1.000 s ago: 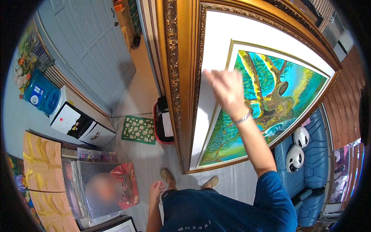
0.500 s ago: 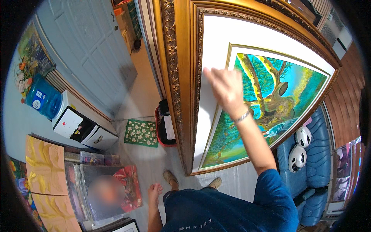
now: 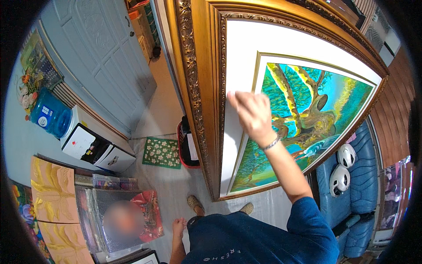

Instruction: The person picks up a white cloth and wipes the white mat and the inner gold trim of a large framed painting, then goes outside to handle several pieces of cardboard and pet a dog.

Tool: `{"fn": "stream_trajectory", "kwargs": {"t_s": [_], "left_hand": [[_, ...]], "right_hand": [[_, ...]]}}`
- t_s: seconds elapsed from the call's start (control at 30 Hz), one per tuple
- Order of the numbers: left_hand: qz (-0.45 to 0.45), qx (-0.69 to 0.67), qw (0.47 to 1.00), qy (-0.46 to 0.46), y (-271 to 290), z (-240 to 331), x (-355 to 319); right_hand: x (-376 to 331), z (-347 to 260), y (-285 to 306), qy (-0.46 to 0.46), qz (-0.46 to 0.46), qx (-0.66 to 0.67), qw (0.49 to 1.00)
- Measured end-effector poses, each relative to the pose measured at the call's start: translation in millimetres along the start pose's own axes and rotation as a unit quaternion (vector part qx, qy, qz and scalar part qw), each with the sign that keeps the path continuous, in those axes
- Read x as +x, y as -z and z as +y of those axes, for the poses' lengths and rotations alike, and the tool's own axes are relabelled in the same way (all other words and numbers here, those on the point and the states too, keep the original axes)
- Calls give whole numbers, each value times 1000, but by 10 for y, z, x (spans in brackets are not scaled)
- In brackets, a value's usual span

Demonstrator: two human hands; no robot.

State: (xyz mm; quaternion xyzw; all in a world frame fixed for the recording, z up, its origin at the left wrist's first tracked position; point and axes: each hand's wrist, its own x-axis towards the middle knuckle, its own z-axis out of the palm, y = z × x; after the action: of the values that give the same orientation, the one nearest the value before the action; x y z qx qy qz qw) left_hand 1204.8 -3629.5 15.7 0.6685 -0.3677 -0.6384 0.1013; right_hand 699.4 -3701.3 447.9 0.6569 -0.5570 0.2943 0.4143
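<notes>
Right hand (image 3: 251, 113), head view: yours is up at the left strip of the white mat (image 3: 241, 48), fingers curled in, one tip poking toward the frame's inner edge. Fingertip contact, or anything thin pinched there: can't tell. Your left hand (image 3: 179, 225) hangs low by your side, loosely curled, nothing visible in it.

Progress, my read: you look partway, since the right hand is at the surface. Mounting looks done: picture, inner gold border, mat and outer frame all sit together. What's left can't be judged; no patch reads as finished or unfinished, and no tool shows.

The tree-and-bird painting (image 3: 314, 125) stands upright right in front of you, lower edge ahead of your clogs (image 3: 247, 208); hung or propped, can't tell. Yellow-lit branches, thick brown trunk, turquoise bird low right, blue-green background. The gilt frame (image 3: 203, 66) is wide, with carved, darker bands along its left side. Mat looks bright white, greyer low on the left, probably shadow. No tear or crack that you could spot here. Blue sofa (image 3: 323, 185) with two white helmets (image 3: 339, 180) is off right.
</notes>
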Motion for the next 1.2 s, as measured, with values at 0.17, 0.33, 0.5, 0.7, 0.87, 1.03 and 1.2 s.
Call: {"fn": "stream_trajectory", "kwargs": {"t_s": [0.17,0.33,0.5,0.7,0.87,1.03,1.2], "left_hand": [[-7,35,997,67,134,-298,31],[-6,24,997,73,264,-516,98],[-5,-5,998,68,166,-509,41],[-50,75,993,74,201,-597,50],[-16,6,998,56,152,-522,59],[-21,30,997,66,79,-348,0],[-43,48,993,98,175,-456,126]], "right_hand": [[358,249,7,14,46,-64,997],[793,403,28,-11,124,-82,989],[-130,23,-42,-37,38,-39,998],[746,449,104,-33,132,-108,985],[171,95,46,-60,42,-89,993],[-31,62,-43,-30,56,-76,995],[1036,466,-21,-16,164,-74,984]]}}
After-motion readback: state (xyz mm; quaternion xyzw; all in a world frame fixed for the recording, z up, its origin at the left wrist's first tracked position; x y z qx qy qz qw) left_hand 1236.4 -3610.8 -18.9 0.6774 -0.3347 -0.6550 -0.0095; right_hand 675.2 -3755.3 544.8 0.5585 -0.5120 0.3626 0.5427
